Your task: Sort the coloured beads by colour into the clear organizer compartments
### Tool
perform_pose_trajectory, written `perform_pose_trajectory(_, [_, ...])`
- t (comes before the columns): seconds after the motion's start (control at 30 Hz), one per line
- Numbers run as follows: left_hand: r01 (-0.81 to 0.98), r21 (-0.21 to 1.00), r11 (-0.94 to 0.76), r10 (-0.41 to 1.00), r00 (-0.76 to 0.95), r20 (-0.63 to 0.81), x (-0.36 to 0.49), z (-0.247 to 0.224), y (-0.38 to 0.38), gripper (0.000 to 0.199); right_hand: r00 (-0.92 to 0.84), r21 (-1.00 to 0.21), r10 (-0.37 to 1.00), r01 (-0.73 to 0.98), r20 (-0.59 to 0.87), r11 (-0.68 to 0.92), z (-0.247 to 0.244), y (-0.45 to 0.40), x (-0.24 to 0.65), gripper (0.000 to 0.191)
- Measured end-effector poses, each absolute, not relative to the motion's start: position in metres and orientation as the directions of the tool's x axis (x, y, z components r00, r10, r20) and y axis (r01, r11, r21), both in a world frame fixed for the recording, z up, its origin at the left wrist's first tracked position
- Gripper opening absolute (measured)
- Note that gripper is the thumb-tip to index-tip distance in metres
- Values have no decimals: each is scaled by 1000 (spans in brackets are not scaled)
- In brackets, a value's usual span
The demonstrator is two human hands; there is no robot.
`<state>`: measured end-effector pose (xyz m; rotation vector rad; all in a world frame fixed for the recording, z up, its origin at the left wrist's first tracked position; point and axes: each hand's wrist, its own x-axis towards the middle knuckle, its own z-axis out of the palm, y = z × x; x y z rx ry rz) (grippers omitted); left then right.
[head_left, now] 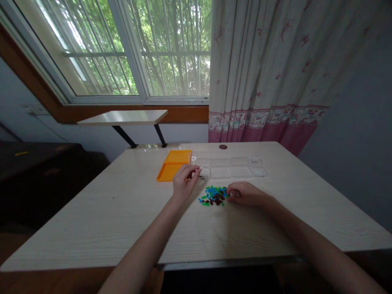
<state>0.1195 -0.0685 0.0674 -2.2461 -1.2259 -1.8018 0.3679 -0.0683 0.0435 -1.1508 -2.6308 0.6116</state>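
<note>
Currently bunching the thumb and fingers of the left hand (184, 179) together at the middle of the frame, over the left end of a clear compartment tray (219, 173); being unable to tell whether pinching anything. Bending the fingers of the right hand (246, 192) close to the thumb, right of centre, at the right edge of a pile of small pieces (214, 196) in blue, green and dark brown; again being unable to tell about a grip on any. Having the pile loose on a pale table (128, 220), just below centre, nearer than the clear tray. Seeing an orange tray (168, 173) left of centre, partly covered by the left hand. Looking farther out at a raised shelf (122, 117) and barred window (176, 49) at upper left, and a flowered curtain (254, 61) at upper right.
</note>
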Motion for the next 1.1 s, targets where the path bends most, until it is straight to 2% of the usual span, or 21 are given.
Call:
perform_pose_trajectory(0.17, [574, 430, -697, 530, 10, 848, 119, 67, -68, 5, -672, -465, 741, 653, 11, 599, 43, -68, 368, 17])
perform_pose_trajectory(0.37, [589, 489, -643, 618, 22, 786, 120, 68, -70, 11, -673, -462, 738, 641, 43, 612, 43, -68, 368, 15])
perform_pose_trajectory(0.6, [653, 473, -591, 664, 60, 745, 115, 61, -62, 15, -647, -466, 760, 658, 53, 592, 42, -69, 367, 15])
perform_pose_trajectory(0.7, [758, 453, -469, 716, 26, 698, 104, 58, -52, 19, -623, -455, 779, 674, 72, 581, 39, -69, 364, 16])
perform_pose_trajectory(0.9, [917, 394, -59, 842, -166, 513, 71, 53, -35, 23, -612, -411, 785, 693, 100, 592, 34, -69, 361, 17])
perform_pose_trajectory(1.1, [938, 306, 160, 948, -233, 217, 52, 49, -27, 27, -599, -393, 793, 706, 114, 590, 33, -69, 360, 18])
